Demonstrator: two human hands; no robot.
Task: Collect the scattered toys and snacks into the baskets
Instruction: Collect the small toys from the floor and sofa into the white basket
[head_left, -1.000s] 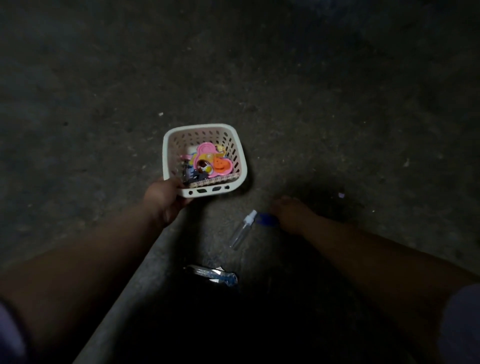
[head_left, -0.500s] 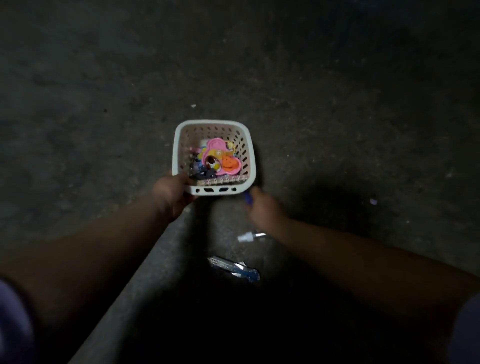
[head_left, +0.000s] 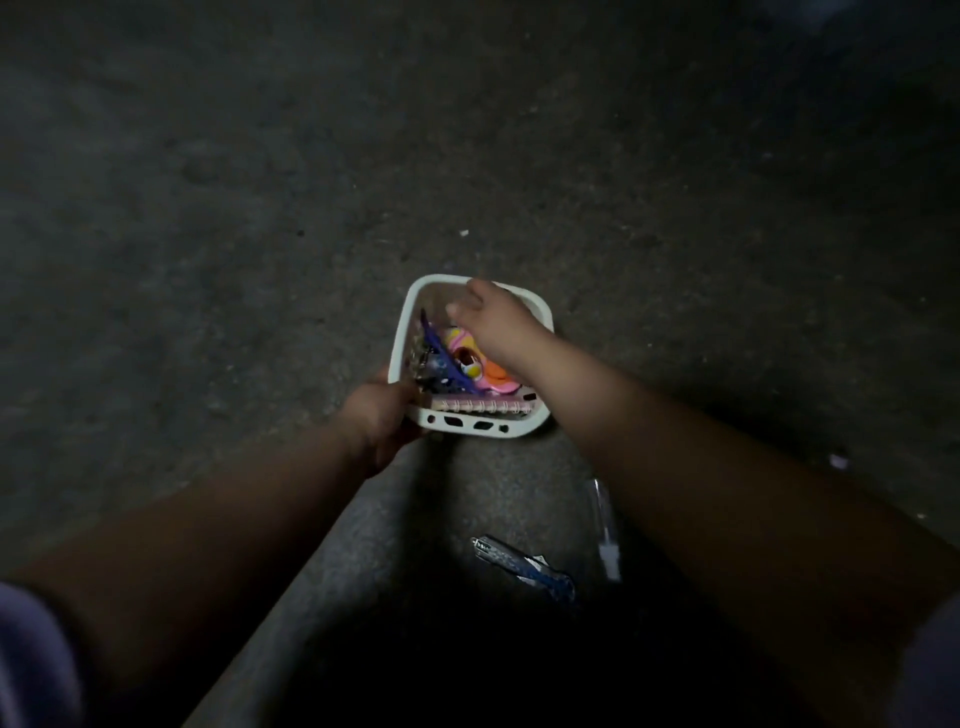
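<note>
One basket (head_left: 470, 422) | hands: left hand (head_left: 379, 415) grips near corner, right hand (head_left: 496, 322) moved above it, fingers loose

Pale lilac-grey short sleeves show in dim light: the left sleeve (head_left: 31, 660) in the lower left corner of the frame, the right sleeve (head_left: 937, 670) in the lower right. The left forearm (head_left: 208, 545) and right forearm (head_left: 727, 493) are bare down to the left grip (head_left: 382, 415) and right grip (head_left: 493, 317).

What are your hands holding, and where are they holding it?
The left hand grips the basket by its near left corner. The right hand hovers over the basket with loose fingers and holds nothing that shows.
</note>
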